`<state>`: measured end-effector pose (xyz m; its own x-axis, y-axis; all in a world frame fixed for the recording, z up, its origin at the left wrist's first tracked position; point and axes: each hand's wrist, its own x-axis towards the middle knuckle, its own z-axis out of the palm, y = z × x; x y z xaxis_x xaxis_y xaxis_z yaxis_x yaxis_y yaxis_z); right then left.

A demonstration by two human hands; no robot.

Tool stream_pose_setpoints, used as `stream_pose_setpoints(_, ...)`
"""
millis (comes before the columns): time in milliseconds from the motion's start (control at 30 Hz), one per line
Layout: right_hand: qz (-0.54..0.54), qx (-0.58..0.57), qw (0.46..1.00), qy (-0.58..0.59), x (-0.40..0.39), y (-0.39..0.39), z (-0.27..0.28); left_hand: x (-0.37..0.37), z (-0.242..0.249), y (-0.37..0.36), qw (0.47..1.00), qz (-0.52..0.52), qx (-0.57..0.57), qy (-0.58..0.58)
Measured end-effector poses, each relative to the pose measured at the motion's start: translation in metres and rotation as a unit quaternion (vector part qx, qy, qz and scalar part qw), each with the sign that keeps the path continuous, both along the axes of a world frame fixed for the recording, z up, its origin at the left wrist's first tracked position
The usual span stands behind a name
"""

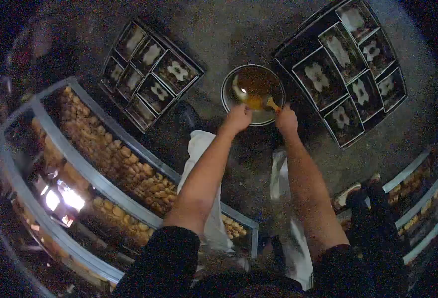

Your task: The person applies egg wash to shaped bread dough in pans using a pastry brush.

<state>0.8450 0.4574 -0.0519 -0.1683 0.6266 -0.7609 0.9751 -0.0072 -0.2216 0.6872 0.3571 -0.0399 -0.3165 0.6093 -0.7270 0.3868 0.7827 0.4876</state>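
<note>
A round metal-rimmed bowl (253,79) with amber liquid in it lies at the upper middle. My left hand (238,118) is at the bowl's lower rim, its fingers pressed together; what they hold, if anything, is hidden. Just right of it, my right hand (286,120) is closed on the orange handle of a small brush (272,104), whose pale end points into the bowl. The bowl's contents under the brush are blurred.
Dark trays of rectangular tins (178,71) stand to the upper left, and more tins (318,77) to the upper right. A glass-fronted case (99,184) with many brown baked pieces fills the lower left. Similar shelves (412,191) stand at the lower right.
</note>
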Motion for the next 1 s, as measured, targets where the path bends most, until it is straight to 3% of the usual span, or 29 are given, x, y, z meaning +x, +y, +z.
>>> stream_pose_setpoints(233, 0.027, -0.008, 0.996, 0.085, 0.012, 0.005, -0.006, 0.05, 0.049, 0.002, 0.991, 0.132, -0.006, -0.021)
stream_pose_setpoints(433, 0.118, 0.052, 0.99, 0.054, 0.005, -0.004, -0.015, 0.082, 0.022, -0.026, 0.979, 0.187, -0.025, -0.081)
stream_pose_setpoints(533, 0.162, 0.052, 0.984, 0.054, -0.01, -0.01, -0.004, 0.095, 0.025, -0.041, 0.961, 0.267, 0.065, -0.042)
stream_pose_setpoints(633, 0.187, 0.069, 0.977, 0.073, -0.014, -0.021, -0.015, 0.105, 0.049, -0.053, 0.958, 0.276, 0.072, -0.027)
stream_pose_setpoints(733, 0.201, 0.048, 0.975, 0.086, -0.025, -0.017, -0.03, 0.096, 0.105, -0.046, 0.959, 0.271, 0.016, -0.081)
stream_pose_setpoints(800, 0.18, 0.05, 0.971, 0.147, -0.022, -0.017, -0.021, 0.083, 0.107, -0.047, 0.966, 0.251, 0.041, -0.042)
stream_pose_setpoints(867, 0.208, 0.028, 0.969, 0.129, -0.016, -0.014, -0.015, 0.076, 0.096, -0.037, 0.973, 0.217, 0.072, 0.015)
stream_pose_setpoints(933, 0.199, 0.017, 0.973, 0.118, -0.005, -0.005, -0.003, 0.065, 0.07, -0.01, 0.972, 0.183, 0.12, 0.085)
stream_pose_setpoints(1000, 0.167, 0.007, 0.978, 0.121, 0.009, -0.001, 0.015, 0.056, 0.085, 0.038, 0.966, 0.134, 0.179, 0.133)
